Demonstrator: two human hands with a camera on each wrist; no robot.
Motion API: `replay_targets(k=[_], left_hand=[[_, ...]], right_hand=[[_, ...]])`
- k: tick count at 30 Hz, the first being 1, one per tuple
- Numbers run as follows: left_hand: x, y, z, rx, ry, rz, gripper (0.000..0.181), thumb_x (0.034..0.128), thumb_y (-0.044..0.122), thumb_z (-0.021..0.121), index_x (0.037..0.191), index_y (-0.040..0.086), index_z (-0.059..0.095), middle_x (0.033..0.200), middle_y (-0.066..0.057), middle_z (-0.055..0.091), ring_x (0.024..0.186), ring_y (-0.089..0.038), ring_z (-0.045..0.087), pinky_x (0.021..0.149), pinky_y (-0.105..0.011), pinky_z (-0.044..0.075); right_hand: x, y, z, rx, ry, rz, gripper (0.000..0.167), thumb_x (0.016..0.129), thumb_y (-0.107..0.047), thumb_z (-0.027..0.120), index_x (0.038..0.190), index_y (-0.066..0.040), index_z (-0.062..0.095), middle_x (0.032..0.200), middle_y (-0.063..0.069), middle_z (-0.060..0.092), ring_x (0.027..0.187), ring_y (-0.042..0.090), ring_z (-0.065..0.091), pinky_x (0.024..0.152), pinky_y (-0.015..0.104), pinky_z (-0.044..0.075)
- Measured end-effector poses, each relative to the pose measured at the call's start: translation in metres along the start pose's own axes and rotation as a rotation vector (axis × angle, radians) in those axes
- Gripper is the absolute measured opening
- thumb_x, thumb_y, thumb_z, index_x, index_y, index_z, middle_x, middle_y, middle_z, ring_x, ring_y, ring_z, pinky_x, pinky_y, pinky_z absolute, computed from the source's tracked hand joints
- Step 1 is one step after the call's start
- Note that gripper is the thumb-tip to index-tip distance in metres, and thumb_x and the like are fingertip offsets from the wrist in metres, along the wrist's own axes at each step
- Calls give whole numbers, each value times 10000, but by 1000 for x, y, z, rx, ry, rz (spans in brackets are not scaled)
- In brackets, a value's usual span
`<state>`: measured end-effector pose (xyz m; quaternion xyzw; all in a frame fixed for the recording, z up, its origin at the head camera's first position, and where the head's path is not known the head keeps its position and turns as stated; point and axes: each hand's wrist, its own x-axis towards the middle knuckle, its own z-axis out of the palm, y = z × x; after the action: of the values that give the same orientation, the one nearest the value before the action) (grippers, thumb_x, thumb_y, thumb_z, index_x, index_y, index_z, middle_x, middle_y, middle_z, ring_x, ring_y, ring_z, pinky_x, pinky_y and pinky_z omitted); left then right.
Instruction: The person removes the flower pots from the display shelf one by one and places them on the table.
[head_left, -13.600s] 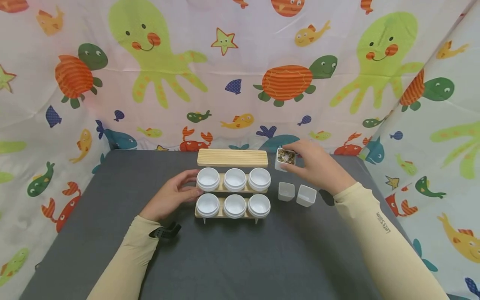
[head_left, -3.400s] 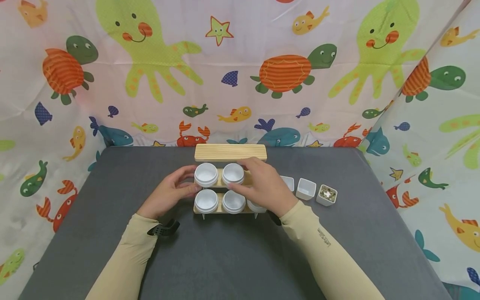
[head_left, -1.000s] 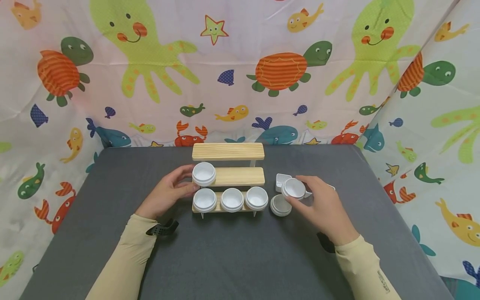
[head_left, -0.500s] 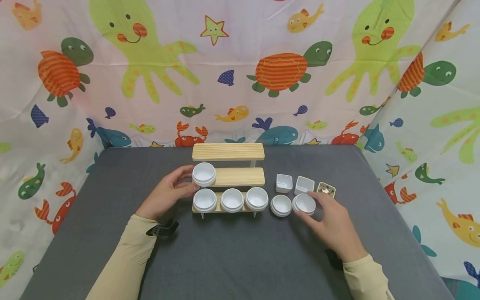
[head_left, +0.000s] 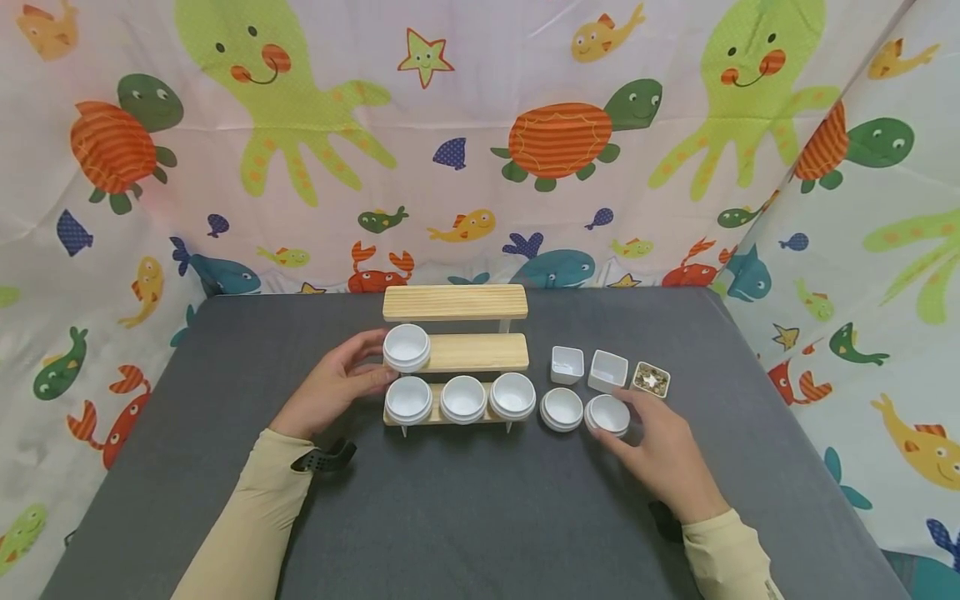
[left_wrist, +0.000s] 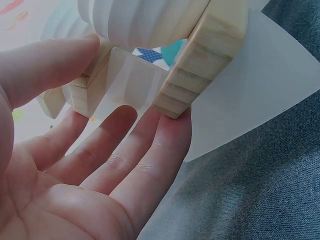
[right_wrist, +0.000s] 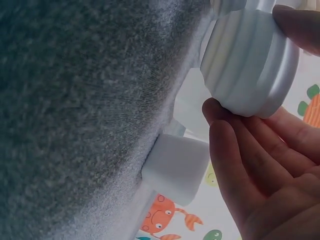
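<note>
My right hand (head_left: 667, 450) grips a round white ribbed pot (head_left: 607, 415) at its sides, thumb in front and fingers behind; the pot looks hollow from above. In the right wrist view this pot (right_wrist: 250, 65) lies between thumb and fingertips. To its left, a second round pot (head_left: 561, 410) stands on the table. My left hand (head_left: 330, 387) holds the left end of a three-tier wooden rack (head_left: 480, 354). Thumb and fingertips touch its board ends in the left wrist view. One round pot (head_left: 407, 347) sits on the middle shelf; three, including one pot (head_left: 463, 399), fill the bottom shelf.
Behind the round pots stand a square white cup (head_left: 567, 365), another square cup (head_left: 608, 371) and a square cup with small mixed bits (head_left: 651, 379). The rack's top board (head_left: 455, 302) is bare. A patterned curtain (head_left: 480, 167) closes off the grey table's back and sides.
Two round pots have left the middle shelf for the table on the right. My right hand lowers the second one beside the first. The left hand stays at the rack.
</note>
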<state>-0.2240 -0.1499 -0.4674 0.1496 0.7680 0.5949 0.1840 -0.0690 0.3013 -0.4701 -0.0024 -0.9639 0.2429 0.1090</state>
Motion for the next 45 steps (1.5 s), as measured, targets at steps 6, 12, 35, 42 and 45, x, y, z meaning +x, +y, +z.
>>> replay_targets(k=[6,12,35,42,45], left_hand=[[0,0,1,-5,-3,-1,710,979,307,831,1595,245,483,1547,-107,571,1288,-322,715,992,-412,653],[0,0,2,0,-2,-8,719,976,331,833,1598,253,480,1548,-100,571,1291,-313,714,1003,-423,648],[-1,2,-1,9,-2,0,752,973,335,835,1617,245,458,1564,-112,560,1305,-338,706,1011,-437,645],[0,0,0,14,2,-15,754,968,337,840,1614,245,462,1566,-111,559,1310,-336,703,1025,-464,638],[0,0,-1,13,2,-11,753,968,338,841,1613,247,463,1565,-110,559,1309,-336,705,1019,-455,641]], right_hand=[[-1,3,3,-5,8,-2,633,856,-296,931,1379,-44,682,1316,179,731,1168,370,713,959,592,600],[-2,4,5,-11,2,6,623,850,-293,933,1351,-28,674,1323,195,720,1238,399,687,1021,615,570],[0,8,5,-2,-82,87,621,896,-331,896,1394,-51,650,1402,197,686,1304,412,657,1080,639,536],[0,6,4,-7,-104,107,641,900,-352,891,1411,-56,641,1423,201,675,1334,419,638,1102,653,524],[0,6,3,-7,-105,109,647,901,-355,891,1416,-55,639,1428,203,673,1338,420,636,1104,654,521]])
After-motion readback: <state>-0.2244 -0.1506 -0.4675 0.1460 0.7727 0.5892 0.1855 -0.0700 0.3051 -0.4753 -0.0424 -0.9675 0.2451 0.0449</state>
